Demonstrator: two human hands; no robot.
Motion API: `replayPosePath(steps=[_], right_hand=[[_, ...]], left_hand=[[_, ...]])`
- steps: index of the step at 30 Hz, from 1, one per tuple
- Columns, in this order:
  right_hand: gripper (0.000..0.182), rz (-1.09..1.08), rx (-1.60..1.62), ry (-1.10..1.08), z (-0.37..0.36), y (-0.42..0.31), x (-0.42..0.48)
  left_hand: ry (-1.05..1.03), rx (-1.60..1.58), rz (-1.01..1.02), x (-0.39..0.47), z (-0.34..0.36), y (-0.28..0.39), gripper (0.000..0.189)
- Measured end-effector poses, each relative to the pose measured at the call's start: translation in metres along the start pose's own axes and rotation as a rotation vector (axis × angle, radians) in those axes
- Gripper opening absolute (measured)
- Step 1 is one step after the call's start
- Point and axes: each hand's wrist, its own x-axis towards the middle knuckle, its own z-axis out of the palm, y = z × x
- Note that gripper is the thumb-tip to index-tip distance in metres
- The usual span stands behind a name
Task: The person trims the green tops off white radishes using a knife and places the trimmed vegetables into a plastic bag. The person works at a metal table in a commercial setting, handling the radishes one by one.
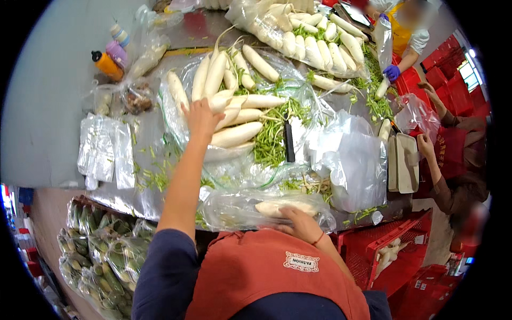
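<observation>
My left hand point(203, 119) reaches over a pile of white radishes point(236, 134) on clear plastic, its spread fingers touching some of them; whether it grips one I cannot tell. Close to my apron, my right hand point(300, 225) rests at a radish in a clear plastic bag point(240, 208) along the table's near edge. How firmly its fingers close is not clear. Chopped green stems point(272, 146) lie right of the pile, beside a black-handled tool point(289, 142). A stack of clear plastic bags point(358, 160) is further right.
More bagged radishes point(316, 52) fill the far side. Folded bags point(105, 150) and an orange bottle point(108, 66) are at the left. Beige trays point(407, 162) stand at the right, near a co-worker's hands point(426, 146). Another person wears purple gloves point(392, 73). Red crates point(384, 248) stand below.
</observation>
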Motion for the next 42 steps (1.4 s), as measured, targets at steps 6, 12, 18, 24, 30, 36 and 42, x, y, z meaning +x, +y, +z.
replayPosePath(steps=[6,12,18,24,30,36,42], right_hand=[[0.046,-0.035,0.579,-0.218,-0.037,-0.016,-0.016],[0.041,-0.327,0.859,0.021,-0.119,-0.053,0.002],[0.057,-0.523,0.404,0.468,-0.150,-0.135,0.046],[0.083,-0.646,1.115,0.321,-0.082,-0.113,0.119],[0.064,-0.721,1.248,0.497,-0.097,-0.102,0.066],[0.056,-0.891,1.007,0.477,-0.103,-0.080,0.030],[0.058,-0.479,1.605,0.510,-0.061,-0.071,0.001]], left_hand=[[0.551,-0.385,0.124,-0.012,-0.046,-0.020,0.062],[0.675,-1.530,0.165,-0.039,-0.195,0.009,0.077],[0.598,-1.345,0.416,-0.069,-0.217,0.051,0.073],[0.236,-0.655,0.937,-0.111,-0.200,0.126,0.071],[-0.223,-0.765,0.790,-0.080,-0.192,0.103,0.101],[-1.452,-1.161,0.646,-0.123,-0.141,0.129,0.062],[-1.720,-0.990,0.445,-0.171,-0.127,0.133,0.045]])
